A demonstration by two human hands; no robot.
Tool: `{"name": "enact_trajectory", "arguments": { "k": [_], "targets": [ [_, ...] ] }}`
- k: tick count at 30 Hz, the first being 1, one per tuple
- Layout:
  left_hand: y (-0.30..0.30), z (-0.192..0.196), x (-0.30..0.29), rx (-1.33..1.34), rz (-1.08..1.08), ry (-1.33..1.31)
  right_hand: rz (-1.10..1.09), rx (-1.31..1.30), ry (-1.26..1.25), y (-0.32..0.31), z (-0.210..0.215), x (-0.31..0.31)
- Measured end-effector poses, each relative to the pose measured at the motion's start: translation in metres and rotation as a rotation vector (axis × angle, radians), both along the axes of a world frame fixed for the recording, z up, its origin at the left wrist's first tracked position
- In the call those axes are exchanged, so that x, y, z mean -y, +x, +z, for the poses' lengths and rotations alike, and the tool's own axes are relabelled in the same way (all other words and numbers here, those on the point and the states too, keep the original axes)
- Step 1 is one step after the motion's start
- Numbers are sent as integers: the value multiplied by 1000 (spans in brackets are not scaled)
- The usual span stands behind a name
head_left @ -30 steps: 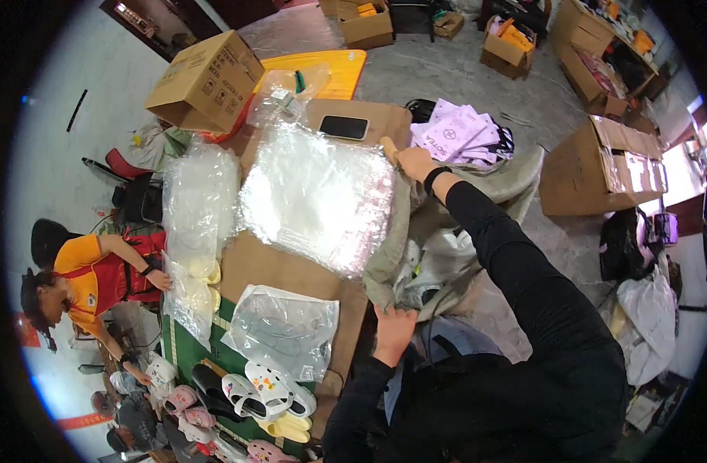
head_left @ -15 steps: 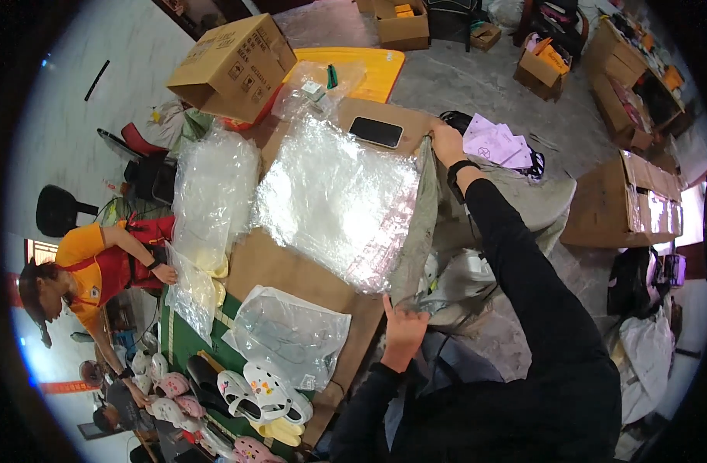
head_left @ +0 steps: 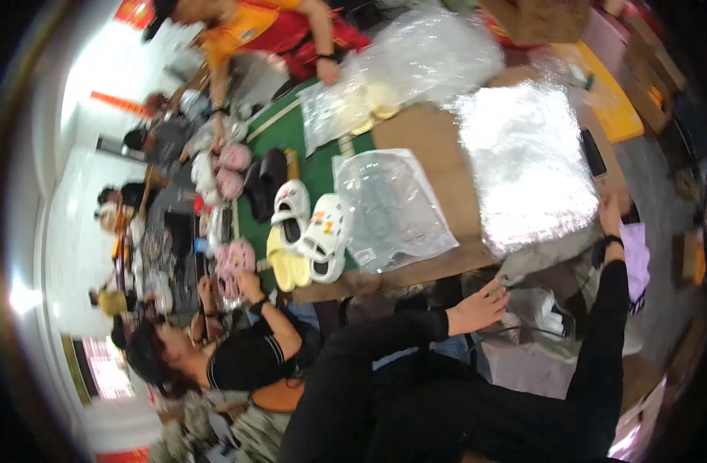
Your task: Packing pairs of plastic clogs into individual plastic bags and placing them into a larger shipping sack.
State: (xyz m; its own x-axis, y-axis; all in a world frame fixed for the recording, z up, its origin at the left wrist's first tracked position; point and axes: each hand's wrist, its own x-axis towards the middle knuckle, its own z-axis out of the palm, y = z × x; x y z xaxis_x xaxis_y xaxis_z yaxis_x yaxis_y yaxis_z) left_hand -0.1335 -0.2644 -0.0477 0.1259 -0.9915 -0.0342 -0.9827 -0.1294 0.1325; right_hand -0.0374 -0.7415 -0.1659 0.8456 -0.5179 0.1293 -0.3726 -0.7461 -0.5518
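at the far left of the frame other people sit around a green table (head_left: 288,135) strewn with small pink slippers (head_left: 234,174); leave their hands out of it. moving right, a pair of white foam clogs with printed straps (head_left: 311,228) lies beside a pale yellow pair (head_left: 285,266), and just right of them a flat clear plastic bag with something grey inside (head_left: 392,208) rests on the brown cardboard sheet (head_left: 427,147) that covers this end of the table.

lower centre, your left hand (head_left: 477,309) hangs below the table edge, fingers spread loosely and holding nothing, just beside crumpled clear plastic (head_left: 542,309) down there; whether a fingertip touches it is hard to tell in the blur.

right of centre lies the big stack of shiny clear plastic bags (head_left: 527,166), flat on the cardboard, its near edge overhanging the table rim. your right hand (head_left: 610,212) is at the stack's lower right corner, fingers narrow and laid on the edge, though i cannot tell if they pinch a sheet. a black phone (head_left: 593,153) lies touching the stack's right side.

the bags look light, limp and slippery: one sheet will likely slide and cling. take it by a corner or the open edge, pinching thumb against forefinger, rather than pressing on the middle.
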Motion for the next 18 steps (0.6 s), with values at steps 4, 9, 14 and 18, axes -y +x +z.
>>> {"name": "enact_trajectory", "arguments": {
  "k": [4, 9, 14, 18],
  "targets": [
    [0, 25, -56, -178, 112, -24, -9, -60, -27, -2, -4, -6],
    [13, 55, -124, -183, 357, 108, -85, -280, -216, -8, 12, -21],
    [40, 55, -184, -241, 723, -52, -284, -340, -516, -8, 54, 2],
    [48, 59, -250, -260, 931, -113, -149, -197, -390, 51, 156, -142]
  ]
}}
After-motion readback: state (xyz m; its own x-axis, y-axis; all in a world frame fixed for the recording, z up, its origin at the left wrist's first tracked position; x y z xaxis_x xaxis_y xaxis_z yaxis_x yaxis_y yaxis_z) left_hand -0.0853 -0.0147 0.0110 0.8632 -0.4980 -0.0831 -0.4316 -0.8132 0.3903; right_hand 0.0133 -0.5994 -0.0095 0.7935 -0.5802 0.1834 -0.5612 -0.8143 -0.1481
